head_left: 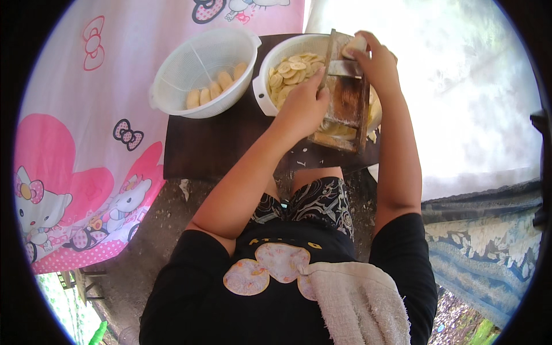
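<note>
A wooden slicer board [349,103] with a metal blade leans over a white bowl [261,95] that holds several pale round slices [290,69]. My left hand [302,106] grips the board's left edge and steadies it. My right hand [376,60] presses a pale peeled piece [355,45] against the top of the board, just above the blade. A white colander [184,57] to the left holds several whole peeled pieces [215,86].
Both bowls sit on a small dark wooden table [213,144]. A pink cartoon-print cloth [75,172] hangs on the left. Patterned blue fabric [489,241] lies at the right. A pale towel [359,299] rests on my shoulder. Bare ground lies below the table.
</note>
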Motion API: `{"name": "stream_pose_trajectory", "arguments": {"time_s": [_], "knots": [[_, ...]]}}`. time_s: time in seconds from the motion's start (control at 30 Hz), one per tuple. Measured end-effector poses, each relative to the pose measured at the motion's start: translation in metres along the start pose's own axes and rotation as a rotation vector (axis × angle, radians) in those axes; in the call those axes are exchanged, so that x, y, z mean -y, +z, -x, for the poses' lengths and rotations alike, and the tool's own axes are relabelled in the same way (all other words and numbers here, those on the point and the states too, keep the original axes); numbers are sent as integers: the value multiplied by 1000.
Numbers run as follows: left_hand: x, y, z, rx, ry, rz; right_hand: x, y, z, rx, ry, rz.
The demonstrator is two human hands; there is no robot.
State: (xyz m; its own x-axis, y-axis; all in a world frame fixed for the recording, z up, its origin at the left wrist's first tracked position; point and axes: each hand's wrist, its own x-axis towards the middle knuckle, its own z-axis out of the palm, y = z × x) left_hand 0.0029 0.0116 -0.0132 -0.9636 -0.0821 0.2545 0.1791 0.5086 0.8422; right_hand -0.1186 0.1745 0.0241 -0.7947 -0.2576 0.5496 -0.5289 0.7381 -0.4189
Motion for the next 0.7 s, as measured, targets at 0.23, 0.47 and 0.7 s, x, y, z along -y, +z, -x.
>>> {"name": "stream_pose_trajectory", "arguments": {"time_s": [0.23,0.47,0.7], "knots": [[8,4,-1,-22,74,30,57,-38,106,85,2,45],[2,-2,-5,67,-55,-5,-10,7,-5,-84,-31,68],[2,3,-4,-33,35,16,38,-31,98,24,-73,9]]}}
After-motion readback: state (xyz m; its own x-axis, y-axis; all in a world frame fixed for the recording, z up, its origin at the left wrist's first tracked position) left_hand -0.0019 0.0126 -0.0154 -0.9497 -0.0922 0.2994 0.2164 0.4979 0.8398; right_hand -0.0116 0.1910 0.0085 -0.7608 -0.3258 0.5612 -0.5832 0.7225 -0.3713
